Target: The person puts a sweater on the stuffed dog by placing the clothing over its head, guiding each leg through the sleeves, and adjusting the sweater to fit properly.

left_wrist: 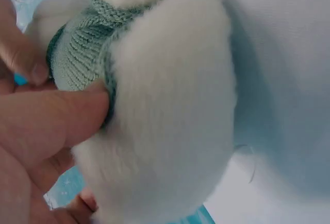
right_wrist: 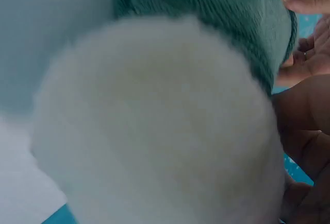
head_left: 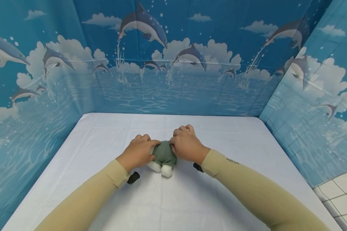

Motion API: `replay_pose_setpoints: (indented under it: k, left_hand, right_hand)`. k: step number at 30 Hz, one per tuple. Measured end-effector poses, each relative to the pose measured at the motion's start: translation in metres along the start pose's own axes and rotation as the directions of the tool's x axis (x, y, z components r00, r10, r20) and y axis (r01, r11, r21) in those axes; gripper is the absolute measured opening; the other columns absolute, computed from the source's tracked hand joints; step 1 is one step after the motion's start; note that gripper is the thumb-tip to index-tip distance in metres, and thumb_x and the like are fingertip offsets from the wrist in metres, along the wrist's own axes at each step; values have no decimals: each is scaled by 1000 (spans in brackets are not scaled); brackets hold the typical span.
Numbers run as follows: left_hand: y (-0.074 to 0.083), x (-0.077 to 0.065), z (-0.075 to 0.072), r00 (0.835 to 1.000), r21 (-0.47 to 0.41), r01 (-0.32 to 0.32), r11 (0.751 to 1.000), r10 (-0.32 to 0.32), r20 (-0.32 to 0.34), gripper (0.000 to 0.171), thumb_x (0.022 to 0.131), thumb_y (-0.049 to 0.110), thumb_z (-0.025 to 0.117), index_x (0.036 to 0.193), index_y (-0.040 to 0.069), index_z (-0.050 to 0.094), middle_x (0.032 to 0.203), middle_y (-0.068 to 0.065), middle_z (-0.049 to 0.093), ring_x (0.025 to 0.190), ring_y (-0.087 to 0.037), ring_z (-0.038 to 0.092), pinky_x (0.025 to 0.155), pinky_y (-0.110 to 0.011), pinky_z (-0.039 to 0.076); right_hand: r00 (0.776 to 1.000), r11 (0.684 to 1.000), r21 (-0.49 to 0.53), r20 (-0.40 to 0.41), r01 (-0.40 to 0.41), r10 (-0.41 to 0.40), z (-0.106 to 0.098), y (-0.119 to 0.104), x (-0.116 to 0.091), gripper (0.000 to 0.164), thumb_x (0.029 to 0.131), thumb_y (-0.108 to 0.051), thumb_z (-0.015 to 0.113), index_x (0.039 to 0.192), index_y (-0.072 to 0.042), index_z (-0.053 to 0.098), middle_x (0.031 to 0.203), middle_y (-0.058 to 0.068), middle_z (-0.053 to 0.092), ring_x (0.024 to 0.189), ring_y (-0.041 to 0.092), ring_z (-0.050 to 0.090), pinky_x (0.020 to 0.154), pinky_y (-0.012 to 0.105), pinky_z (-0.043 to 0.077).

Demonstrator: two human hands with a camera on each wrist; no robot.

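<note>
A white furry plush toy [head_left: 166, 171] in a green knitted sweater [head_left: 163, 153] is between both hands over the white table, its two white feet toward me. My left hand [head_left: 137, 150] pinches the sweater's edge on the left side; in the left wrist view its thumb [left_wrist: 62, 110] lies on the ribbed hem beside the white fur [left_wrist: 170, 100]. On the other side my right hand [head_left: 188, 144] pinches the sweater, its fingers bent. White fur [right_wrist: 154, 121] fills much of the right wrist view, the knit [right_wrist: 221, 13] above it. The toy's head is hidden in the head view.
A white cloth [head_left: 237, 141] covers the table. Blue curtains [head_left: 173, 83] printed with dolphins hang at the back and both sides. White tiles [head_left: 342, 192] show at the lower right. Small black wrist devices [head_left: 133, 177] sit under the beige sleeves [head_left: 98, 183].
</note>
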State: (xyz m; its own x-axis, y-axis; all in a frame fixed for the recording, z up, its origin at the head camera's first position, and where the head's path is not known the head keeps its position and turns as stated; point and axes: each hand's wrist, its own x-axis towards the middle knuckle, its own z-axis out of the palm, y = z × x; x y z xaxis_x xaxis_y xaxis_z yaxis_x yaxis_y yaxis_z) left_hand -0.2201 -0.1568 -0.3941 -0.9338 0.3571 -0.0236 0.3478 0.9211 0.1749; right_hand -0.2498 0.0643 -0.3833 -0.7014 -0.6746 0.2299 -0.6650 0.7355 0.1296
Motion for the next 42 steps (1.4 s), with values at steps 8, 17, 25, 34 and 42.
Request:
replay_pose_setpoints:
  k: [8, 17, 25, 34, 42]
  left_hand:
    - [-2, 1, 4, 999, -78, -35, 996, 37, 25, 43, 102, 37, 72, 141, 20, 66, 153, -8, 55, 144, -37, 46, 116, -57, 38]
    - [-6, 4, 10, 994, -302, -16, 953, 46, 95, 36, 107, 31, 64, 137, 11, 61, 153, -7, 59, 141, -30, 56, 113, -44, 48]
    - [-8, 3, 9, 996, -292, -41, 956, 61, 61, 22, 103, 29, 71, 115, 14, 61, 122, -5, 63, 107, -19, 62, 94, -39, 52]
    - [-20, -11, 21, 990, -291, -143, 946, 134, -53, 15, 102, 26, 73, 99, 19, 60, 114, 2, 63, 97, -12, 60, 85, -37, 52]
    - [-20, -10, 21, 991, -331, -133, 934, 130, -31, 24, 108, 25, 61, 85, 21, 58, 119, 3, 67, 99, -14, 63, 84, -35, 50]
  right_hand:
    - [961, 994, 93, 274, -50, 23, -2, 2, 15, 25, 109, -21, 59, 129, -23, 74, 111, 1, 74, 93, 21, 53, 87, 45, 29]
    - [949, 975, 216, 314, -59, -12, 0, 1, 18, 27, 105, -11, 62, 124, -20, 79, 115, 1, 78, 94, 22, 56, 87, 43, 26]
    - [976, 967, 248, 217, -60, 5, -3, 1, 15, 17, 105, -13, 66, 106, -18, 82, 101, -2, 80, 97, 22, 66, 90, 41, 34]
    - [990, 976, 215, 140, -29, -1, -7, 5, -1, 19, 104, -5, 64, 96, -15, 77, 87, 0, 73, 84, 18, 65, 92, 42, 44]
    - [969, 967, 253, 244, -16, -48, -9, 6, 5, 26, 106, -12, 61, 82, -16, 70, 71, -2, 60, 72, 16, 59, 100, 47, 48]
